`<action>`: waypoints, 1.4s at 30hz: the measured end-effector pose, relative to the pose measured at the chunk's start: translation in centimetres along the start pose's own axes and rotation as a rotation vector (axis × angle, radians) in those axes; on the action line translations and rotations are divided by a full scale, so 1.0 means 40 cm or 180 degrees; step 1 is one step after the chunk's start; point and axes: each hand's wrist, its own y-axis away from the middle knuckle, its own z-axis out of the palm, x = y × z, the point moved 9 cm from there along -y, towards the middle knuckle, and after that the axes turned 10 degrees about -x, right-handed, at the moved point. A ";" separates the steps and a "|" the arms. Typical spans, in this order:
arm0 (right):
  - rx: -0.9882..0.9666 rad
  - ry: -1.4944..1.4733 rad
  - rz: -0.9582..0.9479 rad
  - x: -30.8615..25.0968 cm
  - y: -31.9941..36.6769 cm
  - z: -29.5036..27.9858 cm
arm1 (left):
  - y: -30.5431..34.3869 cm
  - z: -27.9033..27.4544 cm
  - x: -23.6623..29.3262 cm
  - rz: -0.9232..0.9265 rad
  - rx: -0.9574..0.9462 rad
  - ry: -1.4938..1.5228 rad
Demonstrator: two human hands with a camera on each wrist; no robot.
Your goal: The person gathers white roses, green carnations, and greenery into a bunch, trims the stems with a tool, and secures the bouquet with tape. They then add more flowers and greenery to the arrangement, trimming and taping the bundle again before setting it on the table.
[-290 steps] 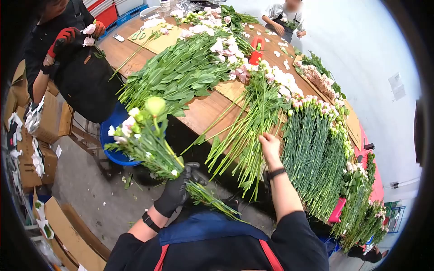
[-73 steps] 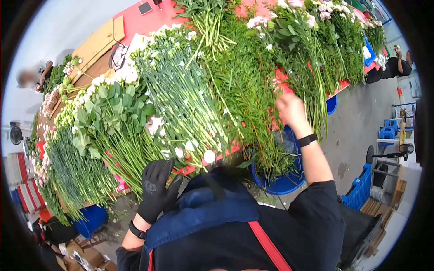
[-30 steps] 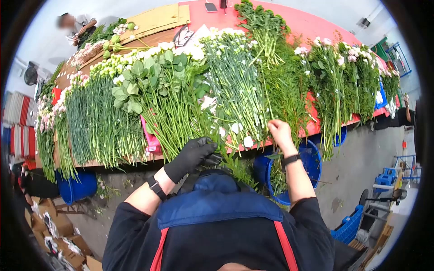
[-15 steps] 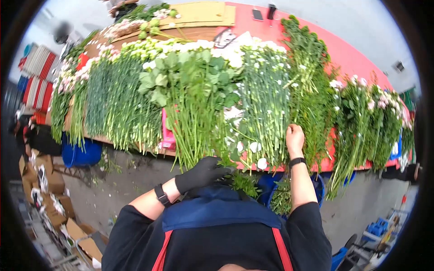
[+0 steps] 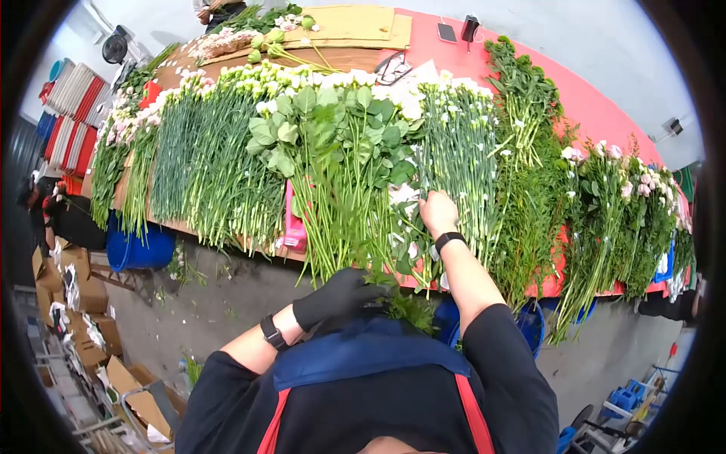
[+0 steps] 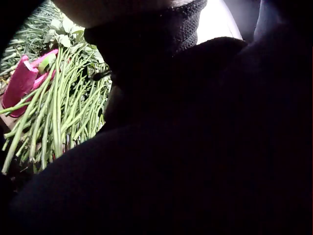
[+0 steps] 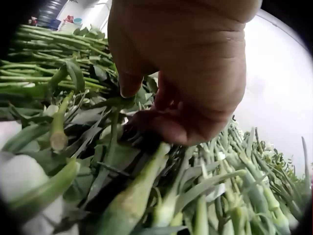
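Observation:
In the head view my left hand [image 5: 340, 299], in a black glove, is curled low at the front of the apron around a feathery leafy green spray [image 5: 327, 140], which rises blurred in front of the table. More ferny foliage [image 5: 411, 312] shows beside that hand. The left wrist view is mostly dark and hides the fingers. My bare right hand [image 5: 439, 214] reaches down among the cut stems [image 5: 457, 163] of white flowers. In the right wrist view its fingers [image 7: 171, 129] bend down over thick green stems [image 7: 132, 196], thumb set apart; I cannot tell whether they pinch one.
Rows of laid flowers cover the table [image 5: 605, 113], with broad-leaved stems [image 5: 340, 197] left of the right hand. A pink holder [image 5: 293, 219] stands at the front edge. Blue buckets [image 5: 140, 246] stand below. Glasses [image 5: 393, 68] and a phone [image 5: 446, 32] lie behind.
The head view has swung along the table to the flower rows. The right hand has moved left from the ferny greenery to the white flowers' stems. The left hand stays low at the apron.

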 end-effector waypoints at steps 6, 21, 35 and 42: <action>0.0099 -0.0721 0.0338 0.031 0.019 -0.025 | 0.064 -0.033 -0.005 0.0340 0.0291 0.0428; 0.0651 -0.2486 -0.0295 0.100 -0.016 -0.086 | 0.098 -0.044 -0.051 0.0569 0.0362 0.1227; 0.1122 -0.3104 -0.0891 0.077 0.280 -0.485 | 0.091 -0.076 0.022 0.0932 0.0185 0.1670; 0.0125 -0.2204 -0.1054 -0.089 0.488 -0.360 | 0.080 -0.101 0.040 0.1265 0.0172 0.0952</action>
